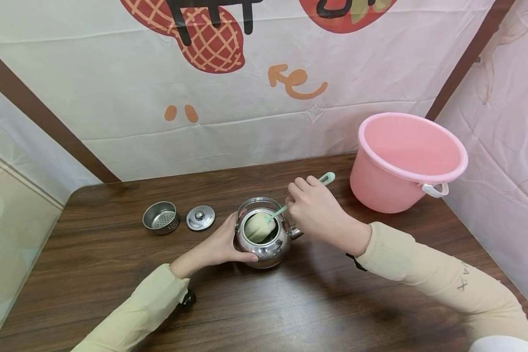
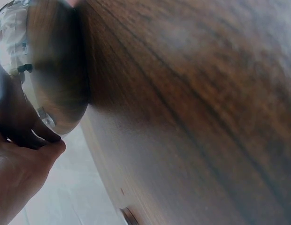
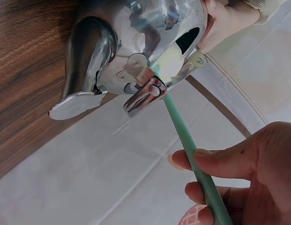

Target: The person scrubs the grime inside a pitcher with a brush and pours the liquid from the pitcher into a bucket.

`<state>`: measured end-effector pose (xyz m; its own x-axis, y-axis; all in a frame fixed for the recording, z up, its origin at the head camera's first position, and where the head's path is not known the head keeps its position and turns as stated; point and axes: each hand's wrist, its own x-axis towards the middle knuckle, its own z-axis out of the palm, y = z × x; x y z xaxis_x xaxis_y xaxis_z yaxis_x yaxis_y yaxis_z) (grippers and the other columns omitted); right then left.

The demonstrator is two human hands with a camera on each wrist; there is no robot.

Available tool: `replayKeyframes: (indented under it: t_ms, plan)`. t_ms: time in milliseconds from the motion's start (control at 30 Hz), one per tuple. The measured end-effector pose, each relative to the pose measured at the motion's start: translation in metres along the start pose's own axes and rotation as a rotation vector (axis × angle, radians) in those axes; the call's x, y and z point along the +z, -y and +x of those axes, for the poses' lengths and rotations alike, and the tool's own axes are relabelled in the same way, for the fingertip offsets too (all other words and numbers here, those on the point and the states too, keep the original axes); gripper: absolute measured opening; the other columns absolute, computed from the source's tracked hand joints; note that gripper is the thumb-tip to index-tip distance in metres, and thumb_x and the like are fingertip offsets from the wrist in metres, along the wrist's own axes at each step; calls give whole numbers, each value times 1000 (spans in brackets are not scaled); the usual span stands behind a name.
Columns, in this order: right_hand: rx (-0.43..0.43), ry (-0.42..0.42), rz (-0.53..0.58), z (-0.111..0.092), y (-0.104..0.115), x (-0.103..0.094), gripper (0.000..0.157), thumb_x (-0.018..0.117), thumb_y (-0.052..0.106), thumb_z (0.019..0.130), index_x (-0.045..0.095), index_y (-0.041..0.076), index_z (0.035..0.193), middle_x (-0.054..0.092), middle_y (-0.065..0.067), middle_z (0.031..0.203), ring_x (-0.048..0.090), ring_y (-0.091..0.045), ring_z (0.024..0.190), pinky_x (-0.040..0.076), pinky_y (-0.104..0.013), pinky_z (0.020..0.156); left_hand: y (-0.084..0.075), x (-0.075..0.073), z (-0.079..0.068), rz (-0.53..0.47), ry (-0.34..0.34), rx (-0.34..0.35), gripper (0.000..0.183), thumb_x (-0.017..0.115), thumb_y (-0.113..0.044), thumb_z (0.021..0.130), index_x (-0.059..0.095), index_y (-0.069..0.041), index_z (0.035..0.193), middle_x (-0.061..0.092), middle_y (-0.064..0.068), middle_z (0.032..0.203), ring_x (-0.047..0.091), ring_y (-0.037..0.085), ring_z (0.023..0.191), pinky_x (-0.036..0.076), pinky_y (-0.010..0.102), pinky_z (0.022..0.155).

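Observation:
A shiny metal kettle stands uncovered on the table, its spout toward the right. My left hand grips the kettle's left side, the thumb along the front and the fingers behind. With my right hand I hold a sponge brush by its green handle, pinched between thumb and fingers. The pale sponge head is inside the kettle's round mouth. In the left wrist view, my left hand lies against the kettle's curved wall.
Left of the kettle are its small round lid and a metal strainer cup with a perforated bottom. A pink bucket with a white handle stands at the back right of the dark wooden table. A printed cloth hangs behind.

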<state>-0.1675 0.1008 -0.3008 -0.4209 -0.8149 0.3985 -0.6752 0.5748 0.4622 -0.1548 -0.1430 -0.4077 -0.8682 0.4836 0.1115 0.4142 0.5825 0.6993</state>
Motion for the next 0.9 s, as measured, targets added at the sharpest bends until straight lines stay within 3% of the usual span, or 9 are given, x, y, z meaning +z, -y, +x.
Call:
replayKeyframes:
  t_ms: [467, 900]
  plan:
    - [10, -26, 3, -1, 1, -4, 16, 53, 5, 72, 59, 9, 57, 44, -5, 65, 39, -24, 64, 30, -31, 60, 1, 0, 1, 0, 8, -5, 111, 84, -39, 59, 21, 8, 137, 33, 25, 135, 33, 35, 126, 30, 47, 102]
    - [-23, -43, -13, 4, 4, 1, 15, 56, 6, 77, 60, 10, 63, 44, -3, 67, 37, -22, 65, 29, -29, 60, 2, 0, 1, -5, 7, -12, 111, 84, -37, 58, 20, 7, 138, 33, 24, 135, 34, 33, 125, 29, 46, 103]
